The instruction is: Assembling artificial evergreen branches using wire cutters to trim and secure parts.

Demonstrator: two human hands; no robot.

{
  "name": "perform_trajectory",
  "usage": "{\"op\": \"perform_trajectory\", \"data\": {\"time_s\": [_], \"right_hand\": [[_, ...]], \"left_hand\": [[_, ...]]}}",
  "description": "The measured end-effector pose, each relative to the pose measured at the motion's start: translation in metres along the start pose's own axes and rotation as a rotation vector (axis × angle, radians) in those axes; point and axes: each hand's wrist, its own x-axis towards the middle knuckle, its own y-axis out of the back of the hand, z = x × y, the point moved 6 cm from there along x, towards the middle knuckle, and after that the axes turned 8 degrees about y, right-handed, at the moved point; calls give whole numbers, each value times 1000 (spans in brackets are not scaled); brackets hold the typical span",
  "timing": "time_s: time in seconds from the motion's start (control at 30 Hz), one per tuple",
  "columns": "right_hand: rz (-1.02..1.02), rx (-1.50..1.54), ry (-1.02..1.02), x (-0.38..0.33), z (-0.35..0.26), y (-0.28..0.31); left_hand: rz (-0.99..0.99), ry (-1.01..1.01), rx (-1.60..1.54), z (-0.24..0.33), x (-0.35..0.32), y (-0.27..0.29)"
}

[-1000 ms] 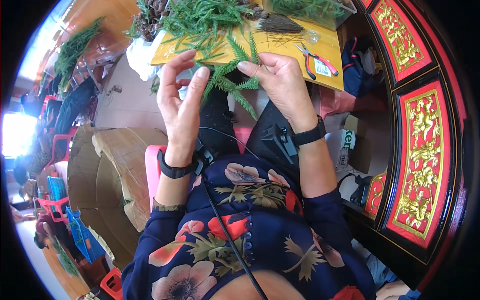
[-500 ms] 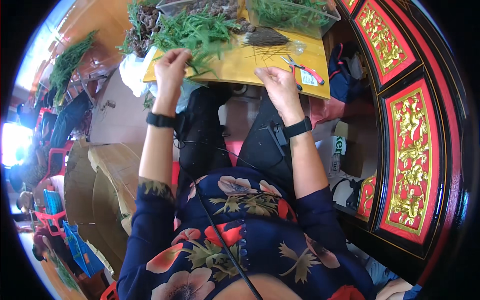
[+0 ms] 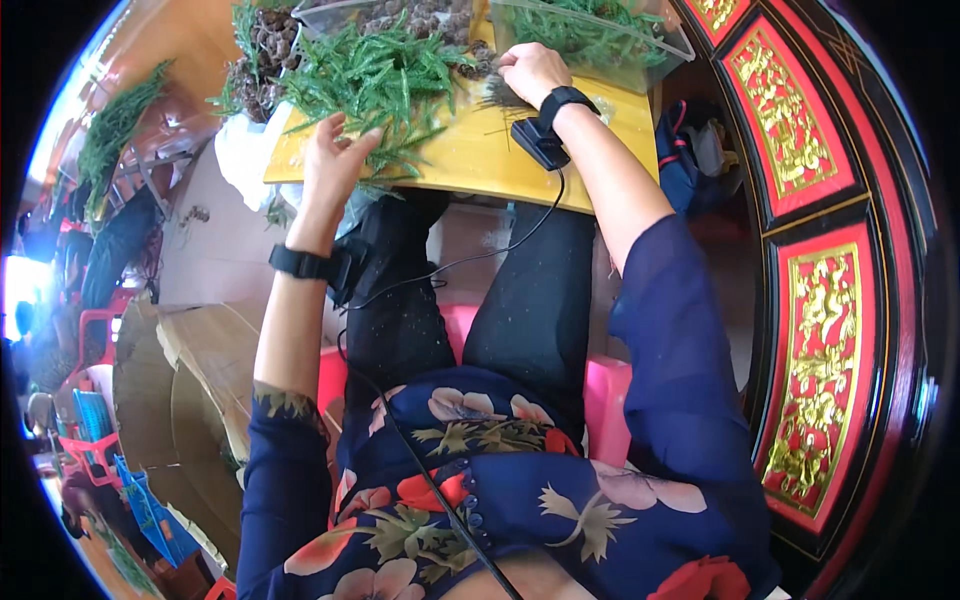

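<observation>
Right hand point(image 3: 533, 73), narrow, contents unclear, is nearer the wires point(image 3: 504, 95); left hand point(image 3: 336, 160), wide, lies beside sprigs point(image 3: 385, 75).

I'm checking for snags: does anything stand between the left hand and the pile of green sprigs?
Nothing visible does. The left hand is at the near edge of the green sprigs, with nothing else between them; the pine cones lie beyond the pile. Whether hand and sprigs touch is unclear.

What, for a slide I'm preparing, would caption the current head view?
At a yellow table: right hand over thin dark strands, left hand beside loose green sprigs.
</observation>
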Motion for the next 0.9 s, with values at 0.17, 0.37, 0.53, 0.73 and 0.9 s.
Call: {"op": "perform_trajectory", "data": {"time_s": [0.17, 0.37, 0.53, 0.73, 0.9], "right_hand": [[-156, -203, 55, 21, 7, -20], [-238, -361, 165, 31, 5, -29], [-134, -307, 232, 23, -11, -9], [177, 326, 285, -9, -32, 42], [-378, 1166, -114, -121, -122, 56]], "left_hand": [[76, -129, -63, 19, -48, 9], [16, -61, -312, 20, -87, 7], [-79, 42, -412, 22, -102, -4], [-170, -37, -354, 49, -114, -13], [-130, -72, -542, 72, -129, -9]]}}
